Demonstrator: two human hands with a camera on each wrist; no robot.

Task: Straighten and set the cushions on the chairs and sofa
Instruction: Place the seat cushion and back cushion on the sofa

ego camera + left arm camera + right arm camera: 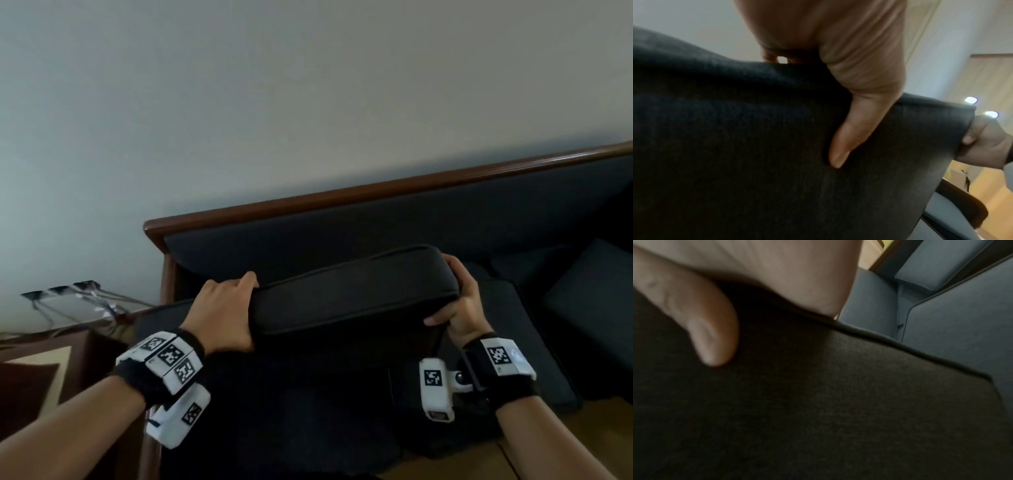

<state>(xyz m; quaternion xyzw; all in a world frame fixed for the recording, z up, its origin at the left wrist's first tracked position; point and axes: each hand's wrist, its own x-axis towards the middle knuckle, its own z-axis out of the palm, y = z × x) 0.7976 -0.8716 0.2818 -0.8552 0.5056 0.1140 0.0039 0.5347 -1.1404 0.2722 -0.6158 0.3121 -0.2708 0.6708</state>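
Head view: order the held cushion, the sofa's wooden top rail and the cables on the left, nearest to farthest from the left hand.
1. Held cushion: gripped by the left hand.
2. Cables: low left, by the wall.
3. Wooden top rail: above, behind the cushion.

A plain pale wall (274, 102) fills the top and the left of the head view. It looks grey and a bit dim. At the far left, in the middle of the frame, some thin cables (82, 294) hang by the wall. Under them, at the lower left, is a dark brown wooden top (37, 373) with a light patch on it. At the lower right corner a strip of yellow wood floor (534, 455) shows.
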